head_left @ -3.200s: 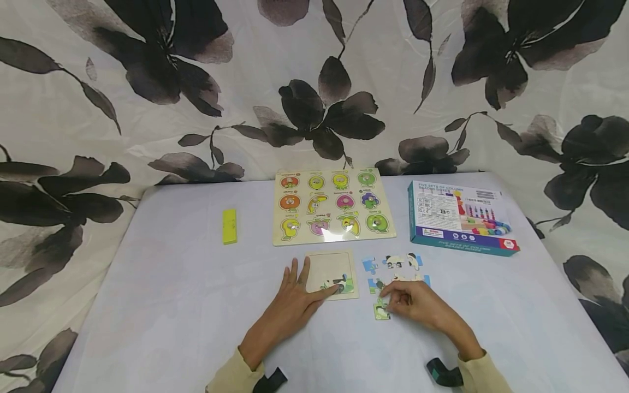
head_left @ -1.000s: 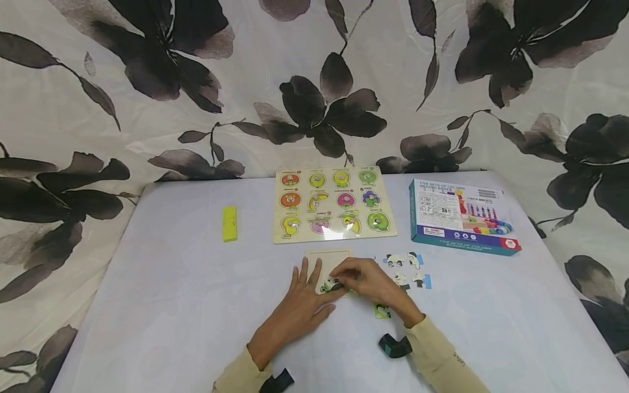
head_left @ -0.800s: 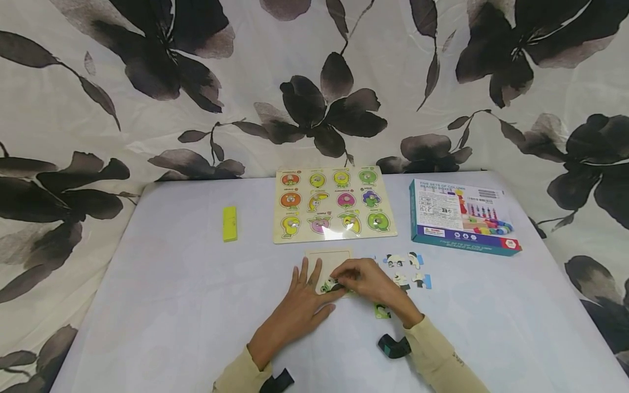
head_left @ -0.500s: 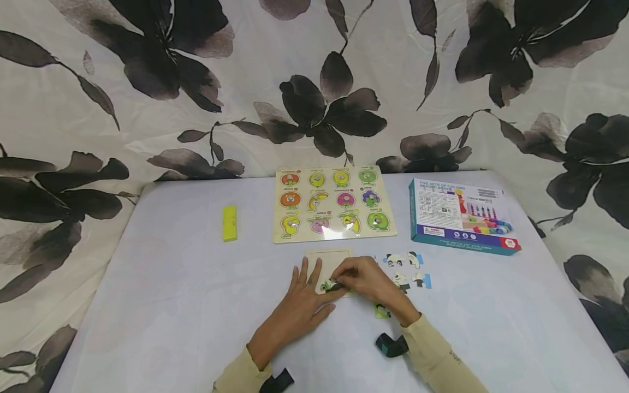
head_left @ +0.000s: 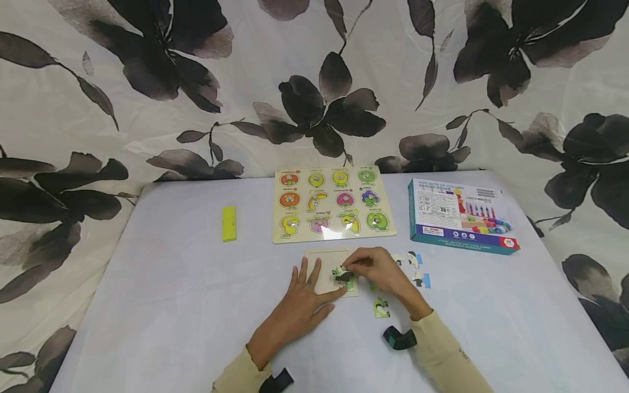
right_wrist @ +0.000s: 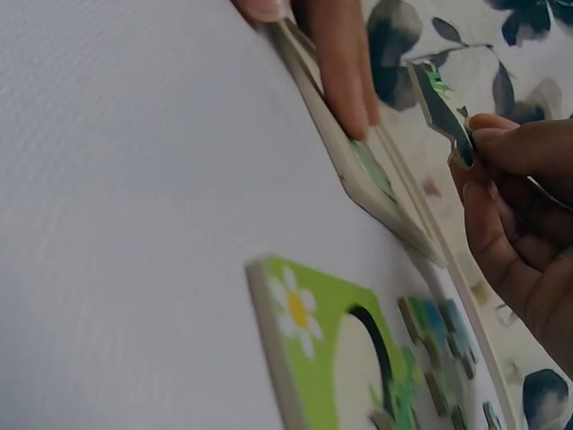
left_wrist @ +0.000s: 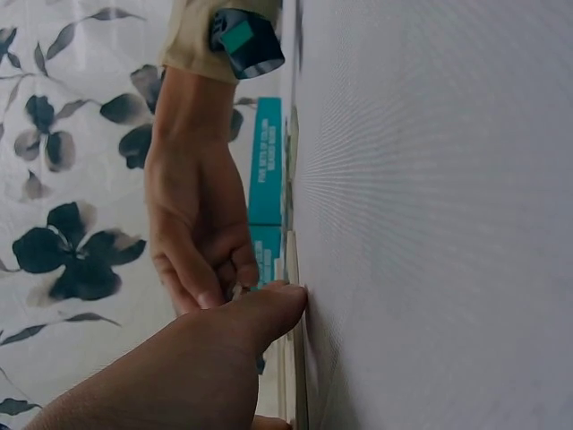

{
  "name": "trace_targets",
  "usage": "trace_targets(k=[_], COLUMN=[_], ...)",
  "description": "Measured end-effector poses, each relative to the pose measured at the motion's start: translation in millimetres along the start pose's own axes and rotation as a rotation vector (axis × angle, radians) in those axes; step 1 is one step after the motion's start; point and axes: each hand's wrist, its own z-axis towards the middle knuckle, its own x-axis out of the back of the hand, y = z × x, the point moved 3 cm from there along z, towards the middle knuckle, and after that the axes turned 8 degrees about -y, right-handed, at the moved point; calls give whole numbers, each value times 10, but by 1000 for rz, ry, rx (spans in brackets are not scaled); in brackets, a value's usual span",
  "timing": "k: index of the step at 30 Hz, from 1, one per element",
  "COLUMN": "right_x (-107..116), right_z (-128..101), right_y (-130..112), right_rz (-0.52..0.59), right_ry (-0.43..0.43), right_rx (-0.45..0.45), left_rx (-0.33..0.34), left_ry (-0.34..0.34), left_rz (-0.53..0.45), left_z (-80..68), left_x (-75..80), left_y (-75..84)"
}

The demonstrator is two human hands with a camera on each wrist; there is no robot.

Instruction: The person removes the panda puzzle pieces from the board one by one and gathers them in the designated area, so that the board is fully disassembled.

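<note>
My left hand (head_left: 300, 305) lies with fingers spread on a shallow wooden puzzle tray (head_left: 326, 255), its thumb along the near edge. Thumb and fingers of my right hand (head_left: 380, 270) pinch a jigsaw piece (head_left: 342, 274), black and white with green. In the right wrist view that jigsaw piece (right_wrist: 439, 103) is tilted and raised above the tray. A green piece (right_wrist: 374, 170) lies inside the tray, by the left fingers. Right of the tray sits a loose piece with a daisy (right_wrist: 295, 309). In the left wrist view, the left thumb (left_wrist: 277, 309) overlaps the right fingertips.
More loose panda pieces (head_left: 421, 280) lie to the right, partly behind my right hand. A fruit puzzle board (head_left: 334, 213) stands farther back, a boxed bead set (head_left: 462, 218) at back right. On the left is a yellow block (head_left: 229, 224). A floral cloth (head_left: 314, 71) hangs behind the table.
My right hand went from the loose pieces to the tray, then held a piece low over it. Now it has drawn that piece up and slightly right. The left hand stays put lately.
</note>
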Motion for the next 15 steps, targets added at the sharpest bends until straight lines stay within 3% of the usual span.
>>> trace_targets(k=[9, 15], right_x=[227, 409], right_z=[-288, -594], right_y=[157, 267], right_rz=[86, 91], right_ry=[13, 57], right_rx=[-26, -98], left_rx=[7, 12], left_ry=[13, 20], left_rz=[-18, -33], left_z=[2, 11], left_x=[-15, -11], left_y=[-2, 1])
